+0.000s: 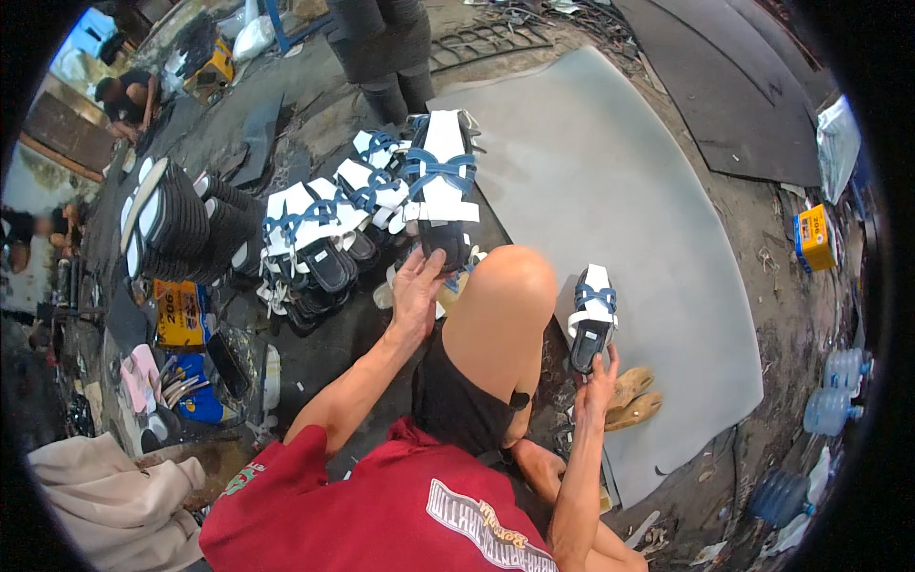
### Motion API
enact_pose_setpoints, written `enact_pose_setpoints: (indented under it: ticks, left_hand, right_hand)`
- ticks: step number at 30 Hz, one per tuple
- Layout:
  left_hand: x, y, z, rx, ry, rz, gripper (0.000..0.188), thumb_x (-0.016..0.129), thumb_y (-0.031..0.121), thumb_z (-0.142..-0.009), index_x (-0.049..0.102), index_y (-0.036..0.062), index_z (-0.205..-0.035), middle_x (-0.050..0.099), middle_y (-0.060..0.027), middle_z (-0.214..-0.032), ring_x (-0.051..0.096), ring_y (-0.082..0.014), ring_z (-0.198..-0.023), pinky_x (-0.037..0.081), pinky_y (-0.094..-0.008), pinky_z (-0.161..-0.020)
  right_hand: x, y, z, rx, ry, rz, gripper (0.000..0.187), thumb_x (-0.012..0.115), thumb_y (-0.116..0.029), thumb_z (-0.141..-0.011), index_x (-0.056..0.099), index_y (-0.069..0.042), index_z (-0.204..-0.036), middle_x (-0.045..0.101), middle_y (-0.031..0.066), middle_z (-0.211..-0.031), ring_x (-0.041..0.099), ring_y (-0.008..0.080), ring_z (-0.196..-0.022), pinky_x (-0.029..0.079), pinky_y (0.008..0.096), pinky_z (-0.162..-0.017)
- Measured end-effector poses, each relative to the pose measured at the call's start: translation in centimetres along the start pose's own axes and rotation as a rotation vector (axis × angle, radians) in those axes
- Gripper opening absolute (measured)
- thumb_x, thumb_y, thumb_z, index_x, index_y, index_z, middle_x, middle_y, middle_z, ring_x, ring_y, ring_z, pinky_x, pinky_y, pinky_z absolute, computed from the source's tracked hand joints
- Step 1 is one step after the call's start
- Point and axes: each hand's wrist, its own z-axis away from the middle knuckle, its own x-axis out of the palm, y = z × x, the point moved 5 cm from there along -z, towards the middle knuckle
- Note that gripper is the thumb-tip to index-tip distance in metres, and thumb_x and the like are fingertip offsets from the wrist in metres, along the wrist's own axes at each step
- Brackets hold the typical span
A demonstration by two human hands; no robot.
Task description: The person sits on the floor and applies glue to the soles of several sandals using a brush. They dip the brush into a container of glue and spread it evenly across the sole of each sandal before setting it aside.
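My left hand (417, 297) grips the heel end of a sandal (442, 191) with a black footbed, blue crossed straps and white covering over the front. That sandal is at the right end of a pile of similar sandals (329, 224); whether it touches them I cannot tell. On the right, my right hand (595, 389) has its fingers closed on the heel of a second sandal (593, 319) of the same look, over a large grey sheet (658, 210). Two brown foot-shaped lasts (634, 405) lie on the sheet by that hand.
Stacked dark soles (176, 224) stand left of the pile, near a yellow box (181, 315). Hand tools (181, 381) lie below. Right of the sheet are another yellow box (815, 238) and plastic bottles (834, 396). A person's legs (386, 52) stand ahead; others sit far left.
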Motion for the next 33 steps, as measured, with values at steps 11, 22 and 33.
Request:
enact_pose_setpoints:
  ticks: [11, 22, 33]
  left_hand:
    - [1.2, -3.9, -1.9, -0.245, -0.063, 0.026, 0.058, 0.073, 0.018, -0.101, 0.046, -0.0002, -0.149, 0.062, -0.0121, -0.128, 0.069, -0.0225, -0.106, 0.058, -0.0365, -0.089]
    - [3.5, -8.8, -1.0, -0.551, -0.318, -0.103, 0.051, 0.061, 0.017, -0.105, 0.045, -0.0001, -0.149, 0.063, -0.0165, -0.133, 0.064, -0.0237, -0.116, 0.053, -0.0400, -0.097]
    - [8.7, 10.2, -11.9, 0.024, -0.575, -0.519, 0.047, 0.045, 0.028, -0.110, 0.051, 0.0073, -0.152, 0.059, -0.0176, -0.145, 0.054, -0.0274, -0.140, 0.041, -0.0402, -0.120]
  right_hand:
    - [-0.1, 0.5, 0.8, 0.006, 0.043, -0.041, 0.054, 0.061, -0.020, -0.108, 0.037, -0.017, -0.157, 0.067, 0.0062, -0.127, 0.067, 0.0174, -0.104, 0.055, 0.0360, -0.078]
    - [3.1, 2.6, -3.2, -0.032, 0.112, -0.058, 0.062, 0.058, -0.014, -0.105, 0.030, -0.022, -0.160, 0.063, 0.0115, -0.134, 0.066, 0.0245, -0.112, 0.056, 0.0473, -0.087]
    - [3.6, 0.5, 0.6, 0.036, 0.141, -0.664, 0.053, 0.067, -0.001, -0.096, 0.046, -0.007, -0.144, 0.062, 0.0142, -0.136, 0.060, 0.0242, -0.120, 0.051, 0.0412, -0.099]
